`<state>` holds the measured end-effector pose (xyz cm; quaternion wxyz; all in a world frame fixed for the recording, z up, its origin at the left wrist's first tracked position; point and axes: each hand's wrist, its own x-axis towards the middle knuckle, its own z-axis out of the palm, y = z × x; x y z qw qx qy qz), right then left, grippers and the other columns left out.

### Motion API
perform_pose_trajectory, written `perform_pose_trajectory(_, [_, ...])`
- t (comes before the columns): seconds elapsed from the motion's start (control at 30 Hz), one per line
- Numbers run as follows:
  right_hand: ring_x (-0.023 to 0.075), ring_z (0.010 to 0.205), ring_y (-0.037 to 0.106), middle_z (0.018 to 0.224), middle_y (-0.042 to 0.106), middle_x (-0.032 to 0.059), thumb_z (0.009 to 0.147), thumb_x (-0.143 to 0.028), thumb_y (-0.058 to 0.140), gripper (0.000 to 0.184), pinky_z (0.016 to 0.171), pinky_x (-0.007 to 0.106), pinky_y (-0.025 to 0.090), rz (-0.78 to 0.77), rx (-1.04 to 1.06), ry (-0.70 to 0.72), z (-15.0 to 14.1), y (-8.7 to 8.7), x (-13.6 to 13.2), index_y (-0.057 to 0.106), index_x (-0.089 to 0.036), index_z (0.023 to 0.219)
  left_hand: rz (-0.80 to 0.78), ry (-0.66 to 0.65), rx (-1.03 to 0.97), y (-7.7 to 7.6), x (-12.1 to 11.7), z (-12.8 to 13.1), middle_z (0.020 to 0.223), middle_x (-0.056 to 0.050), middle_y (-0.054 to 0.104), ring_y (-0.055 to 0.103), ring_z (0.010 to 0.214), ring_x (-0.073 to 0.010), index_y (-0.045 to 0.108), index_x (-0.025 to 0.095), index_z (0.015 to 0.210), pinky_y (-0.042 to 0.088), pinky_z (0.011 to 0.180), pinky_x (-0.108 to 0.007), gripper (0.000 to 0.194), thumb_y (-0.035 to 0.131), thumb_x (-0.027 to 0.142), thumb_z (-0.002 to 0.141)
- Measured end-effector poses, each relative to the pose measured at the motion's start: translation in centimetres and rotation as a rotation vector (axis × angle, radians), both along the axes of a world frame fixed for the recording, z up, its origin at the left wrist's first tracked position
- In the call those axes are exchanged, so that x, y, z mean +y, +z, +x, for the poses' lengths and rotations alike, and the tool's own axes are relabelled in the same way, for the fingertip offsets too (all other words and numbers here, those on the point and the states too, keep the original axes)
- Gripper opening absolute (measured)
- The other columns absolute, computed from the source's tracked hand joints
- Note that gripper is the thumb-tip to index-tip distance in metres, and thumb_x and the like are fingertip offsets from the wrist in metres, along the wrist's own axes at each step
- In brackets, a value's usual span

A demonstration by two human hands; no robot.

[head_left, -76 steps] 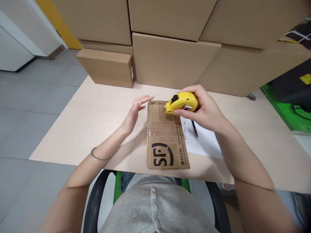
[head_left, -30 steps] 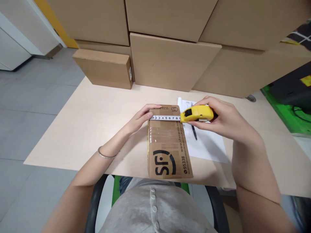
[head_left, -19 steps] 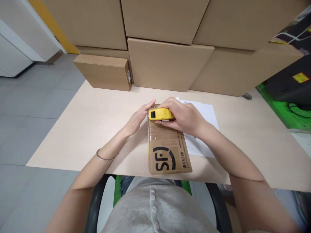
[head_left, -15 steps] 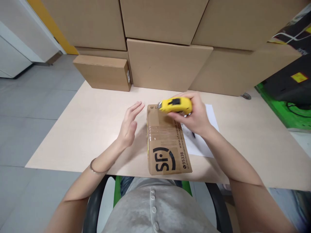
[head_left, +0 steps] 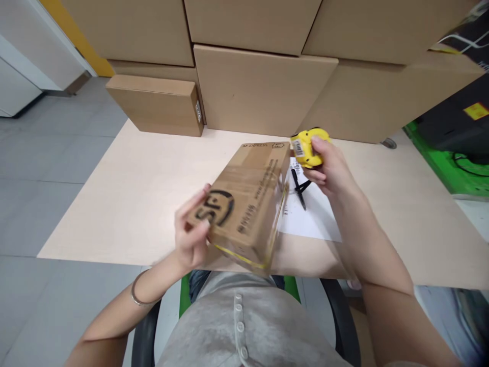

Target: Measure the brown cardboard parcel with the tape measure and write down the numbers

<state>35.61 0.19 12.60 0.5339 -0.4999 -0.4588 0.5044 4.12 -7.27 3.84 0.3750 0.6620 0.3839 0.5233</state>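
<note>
A brown cardboard box (head_left: 244, 188) with black SF lettering is tilted over the near part of the table, its clear-taped side turned to the right. A thin yellow strip shows along its lower edge. The box's near left corner is in the grip of my left hand (head_left: 191, 229), thumb on top. Up by the far right corner of the box, my right hand (head_left: 330, 165) holds a yellow tape measure (head_left: 310, 148) with a barcode label facing me. No drawn-out blade can be made out.
A white paper sheet (head_left: 315, 219) lies right of the box with a black pen (head_left: 298, 189) on it. A closed flat carton (head_left: 153, 104) stands at the back left. Large cartons (head_left: 252, 92) wall off the table's far edge. Dark equipment (head_left: 454, 122) stands on green at the right.
My left hand has gone from open beside the box to gripping it. The box has been turned and tilted, showing another face. My right hand moved right and away with the tape measure.
</note>
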Motion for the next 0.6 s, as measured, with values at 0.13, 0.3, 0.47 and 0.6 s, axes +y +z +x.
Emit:
perform_pose_trajectory(0.13, [0.0071,0.039,0.033,0.067,0.056,-0.0024,0.084,-0.056,0.079,0.035,0.031,0.027,0.017,-0.001,-0.221,-0.114,1.2,2.3,-3.9,0.062,-0.025,0.085,0.045,0.215,-0.035,0.9,1.1,-0.4,0.17,0.003,0.045,0.035,0.162,-0.033,0.054,0.046,0.153,0.032,0.131,-0.058,0.047,0.044,0.054,0.108])
perform_pose_trajectory(0.3, [0.0091,0.035,0.042,0.062,0.056,-0.0047,0.084,-0.056,0.081,0.037,0.029,0.023,0.023,-0.2,-0.369,-0.13,1.6,1.4,-8.0,0.058,-0.027,0.091,-0.343,-0.071,-0.064,-0.1,3.0,-0.3,0.178,-0.007,0.03,0.021,0.167,-0.0361,0.046,0.031,0.16,0.036,0.129,-0.051,0.076,0.054,0.073,0.097])
perform_pose_trajectory(0.47, [0.0116,0.036,0.049,0.063,0.06,-0.0044,0.084,-0.058,0.082,0.042,0.028,0.024,0.031,-0.203,-0.389,-0.09,1.3,0.7,-9.3,0.055,-0.027,0.091,-0.663,-0.211,-0.285,1.6,4.2,1.5,0.129,-0.012,0.077,0.07,0.126,-0.0377,0.067,0.022,0.127,0.059,0.101,-0.049,0.041,0.063,0.052,0.098])
perform_pose_trajectory(0.6, [0.0133,0.045,0.056,0.077,0.068,-0.0018,0.085,-0.056,0.082,0.04,0.035,0.028,0.044,-0.085,-0.386,-0.093,-0.5,1.2,-9.4,0.055,-0.029,0.094,-0.688,-0.142,-0.342,2.4,4.5,2.5,0.117,-0.006,0.079,0.073,0.115,-0.0319,0.066,0.024,0.119,0.061,0.092,-0.042,0.031,0.064,0.046,0.098])
